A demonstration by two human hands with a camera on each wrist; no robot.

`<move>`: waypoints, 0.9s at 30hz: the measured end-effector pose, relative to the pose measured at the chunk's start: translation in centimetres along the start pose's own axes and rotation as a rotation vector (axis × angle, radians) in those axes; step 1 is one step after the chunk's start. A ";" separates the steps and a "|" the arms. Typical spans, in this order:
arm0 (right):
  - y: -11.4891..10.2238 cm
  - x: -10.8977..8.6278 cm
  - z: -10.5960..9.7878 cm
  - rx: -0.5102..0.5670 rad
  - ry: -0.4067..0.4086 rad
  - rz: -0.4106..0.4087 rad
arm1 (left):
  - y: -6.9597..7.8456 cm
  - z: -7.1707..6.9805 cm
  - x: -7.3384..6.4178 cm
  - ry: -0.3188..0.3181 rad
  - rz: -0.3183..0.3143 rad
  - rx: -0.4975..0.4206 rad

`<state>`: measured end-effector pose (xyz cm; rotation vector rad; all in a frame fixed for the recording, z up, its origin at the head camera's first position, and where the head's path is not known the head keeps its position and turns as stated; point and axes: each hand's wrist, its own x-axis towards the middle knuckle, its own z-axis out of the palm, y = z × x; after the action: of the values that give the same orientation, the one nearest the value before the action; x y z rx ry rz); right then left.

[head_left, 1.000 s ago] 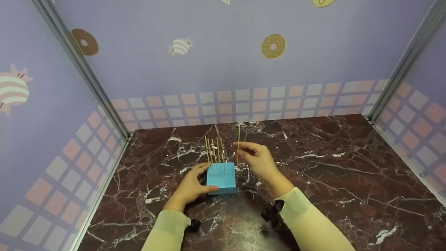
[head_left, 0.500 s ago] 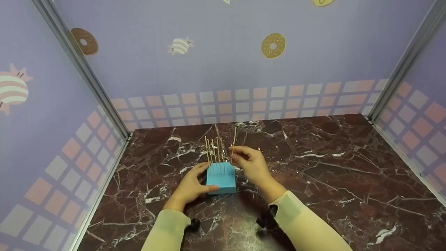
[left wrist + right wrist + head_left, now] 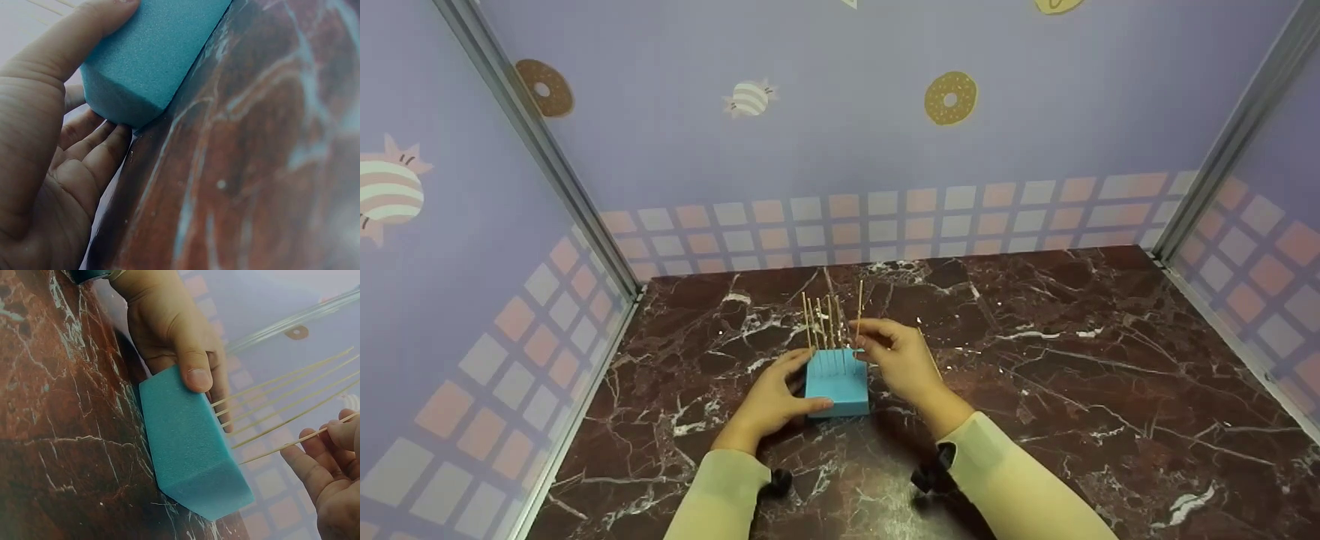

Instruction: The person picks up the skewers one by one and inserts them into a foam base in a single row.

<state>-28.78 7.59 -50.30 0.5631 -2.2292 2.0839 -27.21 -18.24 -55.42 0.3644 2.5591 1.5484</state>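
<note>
A light blue foam block (image 3: pixel 838 386) stands on the table, with several thin wooden skewers (image 3: pixel 808 319) upright in a row in its top. My left hand (image 3: pixel 769 401) grips the block's left side, thumb on the near part and fingers behind. Between thumb and fingertips my right hand (image 3: pixel 904 360) pinches another skewer (image 3: pixel 264 454), near-upright at the right end of the row. Its lower end meets the block's top face in the right wrist view; how deep it sits I cannot tell. The left wrist view shows the block (image 3: pixel 163 50) against the left thumb and fingers.
Another thin stick (image 3: pixel 928 351) shows just right of my right hand, partly hidden by it. The dark red marble-patterned table (image 3: pixel 1072 390) carries small pale specks behind the block. Patterned lilac walls (image 3: pixel 840 135) enclose the back and both sides.
My right hand has moved left and slightly down, bringing its skewer from beside the block onto the top. The left hand stays put. A thin stick has appeared beside the right hand.
</note>
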 end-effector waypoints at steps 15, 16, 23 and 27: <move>0.4 0.1 0.3 -0.066 0.014 -0.060 | -0.1 0.0 0.2 0.014 0.028 -0.006; 0.5 0.1 0.3 -0.074 0.015 -0.059 | -0.1 0.0 0.2 0.014 0.026 -0.005; 0.5 0.0 0.4 -0.091 0.006 -0.040 | 0.0 0.0 0.1 0.015 0.010 0.017; 0.7 0.0 0.6 -0.085 0.005 -0.022 | 0.0 -0.1 0.0 0.015 0.013 0.025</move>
<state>-28.89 7.06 -51.03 0.5731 -2.2852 1.9675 -27.26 -18.29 -55.43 0.3741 2.5949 1.5307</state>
